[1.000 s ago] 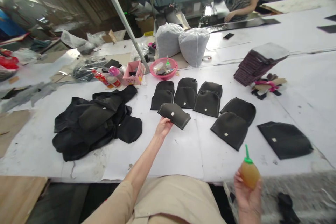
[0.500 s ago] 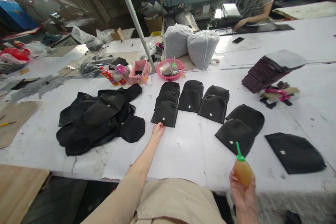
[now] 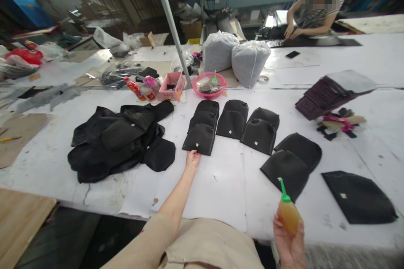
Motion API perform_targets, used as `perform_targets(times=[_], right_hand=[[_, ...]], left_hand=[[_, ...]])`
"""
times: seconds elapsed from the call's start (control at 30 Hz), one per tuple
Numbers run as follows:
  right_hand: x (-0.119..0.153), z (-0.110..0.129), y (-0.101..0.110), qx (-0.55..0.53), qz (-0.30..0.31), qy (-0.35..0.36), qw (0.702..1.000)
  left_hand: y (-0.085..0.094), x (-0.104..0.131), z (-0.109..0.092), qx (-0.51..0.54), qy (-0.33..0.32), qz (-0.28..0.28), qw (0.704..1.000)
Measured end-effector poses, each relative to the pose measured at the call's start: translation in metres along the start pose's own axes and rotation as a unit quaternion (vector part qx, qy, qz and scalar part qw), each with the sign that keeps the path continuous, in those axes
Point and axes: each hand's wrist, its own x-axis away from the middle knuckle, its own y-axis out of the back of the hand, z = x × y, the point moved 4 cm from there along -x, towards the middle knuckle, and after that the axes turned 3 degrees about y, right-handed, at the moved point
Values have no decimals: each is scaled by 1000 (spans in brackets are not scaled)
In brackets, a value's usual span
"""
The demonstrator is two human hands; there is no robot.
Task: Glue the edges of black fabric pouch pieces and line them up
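Note:
My left hand reaches out over the table, its fingers closed on the near edge of a black leather-like piece with a small white label. That piece is the front one of an overlapping stack. In my right hand, at the lower right, is a squeeze bottle of amber liquid with a long green nozzle pointing up. Beyond it lie two overlapping black pieces, one labelled. More such pieces form a curved row, and a single one lies at the far right.
A loose heap of black pieces lies on the left. Farther back are a pink basin, a pink box, bottles and two white sacks. A dark stack stands right. A co-worker works across the table.
The view has shifted slightly. My right hand and the squeeze bottle are a little lower, the nozzle tilting more to the left. My left hand stays at the black piece's edge. The co-worker's hands have come together.

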Motion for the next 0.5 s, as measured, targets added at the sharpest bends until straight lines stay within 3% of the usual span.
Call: perform_targets(times=[0.33, 0.5], right_hand=[[-1, -9, 4, 46, 39, 9, 998], [7, -11, -2, 39, 52, -7, 998]], left_hand=[[-20, 6, -7, 37, 21, 6, 999], [-57, 8, -29, 51, 4, 61, 997]])
